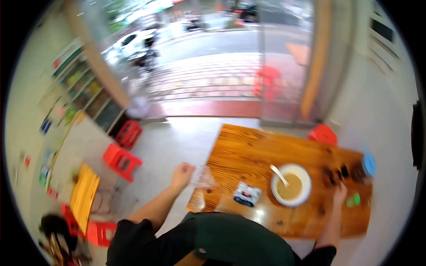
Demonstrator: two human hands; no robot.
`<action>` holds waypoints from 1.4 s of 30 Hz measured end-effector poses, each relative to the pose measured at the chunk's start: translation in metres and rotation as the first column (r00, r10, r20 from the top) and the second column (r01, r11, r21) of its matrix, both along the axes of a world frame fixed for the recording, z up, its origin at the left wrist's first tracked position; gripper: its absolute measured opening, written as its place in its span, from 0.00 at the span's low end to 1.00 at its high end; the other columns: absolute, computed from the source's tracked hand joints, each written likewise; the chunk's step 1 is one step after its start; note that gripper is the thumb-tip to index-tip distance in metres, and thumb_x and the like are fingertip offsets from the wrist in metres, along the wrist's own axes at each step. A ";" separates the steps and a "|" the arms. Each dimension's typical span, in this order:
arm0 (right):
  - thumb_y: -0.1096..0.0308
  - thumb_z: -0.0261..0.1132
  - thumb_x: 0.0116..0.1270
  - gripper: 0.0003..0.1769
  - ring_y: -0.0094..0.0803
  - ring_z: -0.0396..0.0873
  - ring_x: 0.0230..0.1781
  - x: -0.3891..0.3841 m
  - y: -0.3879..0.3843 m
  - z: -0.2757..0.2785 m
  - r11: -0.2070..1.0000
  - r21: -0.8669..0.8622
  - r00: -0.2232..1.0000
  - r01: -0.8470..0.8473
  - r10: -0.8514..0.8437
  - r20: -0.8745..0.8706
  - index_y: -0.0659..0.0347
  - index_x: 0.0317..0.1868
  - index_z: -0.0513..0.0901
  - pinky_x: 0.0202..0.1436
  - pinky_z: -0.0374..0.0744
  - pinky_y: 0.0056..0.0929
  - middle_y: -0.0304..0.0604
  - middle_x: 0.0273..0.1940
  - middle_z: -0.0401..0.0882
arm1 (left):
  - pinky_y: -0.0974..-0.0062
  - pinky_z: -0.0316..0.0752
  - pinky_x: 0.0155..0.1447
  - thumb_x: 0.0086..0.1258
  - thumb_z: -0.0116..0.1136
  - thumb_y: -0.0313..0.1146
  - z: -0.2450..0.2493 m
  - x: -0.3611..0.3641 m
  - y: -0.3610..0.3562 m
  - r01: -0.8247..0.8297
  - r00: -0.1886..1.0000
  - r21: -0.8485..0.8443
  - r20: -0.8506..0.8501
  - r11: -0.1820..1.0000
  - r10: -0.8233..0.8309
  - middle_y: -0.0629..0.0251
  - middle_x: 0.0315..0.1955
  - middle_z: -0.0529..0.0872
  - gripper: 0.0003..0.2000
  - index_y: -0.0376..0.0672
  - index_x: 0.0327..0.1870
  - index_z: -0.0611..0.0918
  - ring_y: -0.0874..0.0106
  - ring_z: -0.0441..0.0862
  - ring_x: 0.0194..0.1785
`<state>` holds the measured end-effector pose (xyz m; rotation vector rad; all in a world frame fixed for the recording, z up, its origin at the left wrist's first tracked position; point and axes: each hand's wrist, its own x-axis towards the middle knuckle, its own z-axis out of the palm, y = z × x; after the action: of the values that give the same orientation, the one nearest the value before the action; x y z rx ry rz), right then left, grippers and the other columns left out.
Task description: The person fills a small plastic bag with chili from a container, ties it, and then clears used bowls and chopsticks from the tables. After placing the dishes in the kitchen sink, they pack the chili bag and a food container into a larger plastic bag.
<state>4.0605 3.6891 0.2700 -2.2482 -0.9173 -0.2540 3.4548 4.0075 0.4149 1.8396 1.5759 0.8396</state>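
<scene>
My left hand [183, 175] is closed at the left edge of the wooden table, against a clear plastic piece [204, 177] that it seems to grip. Its exact kind is blurred. A second clear object [198, 201], like a cup, stands at the table's near left corner. On the right, my right hand [340, 193] reaches up to small dark-topped containers [330, 176]; blur hides whether its fingers touch or grip one. Between my hands, a white bowl [307, 188] holds a tan liquid, with a white spoon [278, 173] leaning in it. A blue-and-white packet [247, 194] lies left of the bowl.
The wooden table [248, 146] also bears a blue-lidded jar [368, 164] and a green item [353, 200] at its right end. A red stool [323, 134] stands behind it. Red stools [120, 162] and a smaller table [84, 190] are at left; a glass doorway opens ahead.
</scene>
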 end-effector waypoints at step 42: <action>0.74 0.59 0.47 0.20 0.38 0.68 0.44 -0.039 0.054 0.084 0.980 -0.198 0.979 -0.008 0.048 0.199 0.54 0.44 0.74 0.48 0.64 0.38 0.39 0.40 0.74 | 0.88 0.53 0.24 0.61 0.53 0.30 -0.027 0.014 0.029 0.075 0.995 -0.119 0.072 0.990 -0.067 0.78 0.17 0.66 0.08 0.42 0.23 0.70 0.88 0.59 0.22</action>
<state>4.0215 3.7435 0.3540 -2.4204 -1.1240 -0.4017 3.4691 4.0365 0.3883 1.7522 1.4775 0.7493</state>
